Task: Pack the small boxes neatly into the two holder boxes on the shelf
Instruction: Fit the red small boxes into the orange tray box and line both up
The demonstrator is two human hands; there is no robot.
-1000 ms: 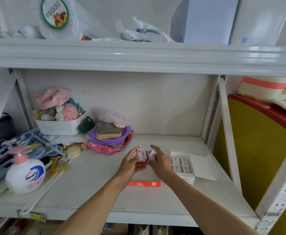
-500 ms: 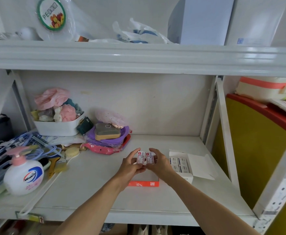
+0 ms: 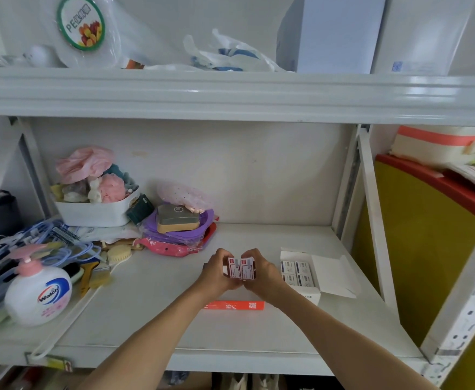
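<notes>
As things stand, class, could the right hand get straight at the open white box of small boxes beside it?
Probably not at once: the right hand is shut on the red-and-white small boxes shared with the left hand. The open white box itself lies close, uncovered, with bare shelf between.

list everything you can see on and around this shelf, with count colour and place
small boxes: two, red and white, held side by side between both hands
white holder box: one, open, four white boxes inside, right of the hands
orange-fronted holder box: one, below the hands, mostly hidden
soap bottle: one, white with pink pump, shelf front left
white tub: one, pink and teal puffs inside, back left
purple bowl: one, tan case on it, centre back
plastic bags: white, top shelf
left hand: on the left box
right hand: on the right box
</notes>
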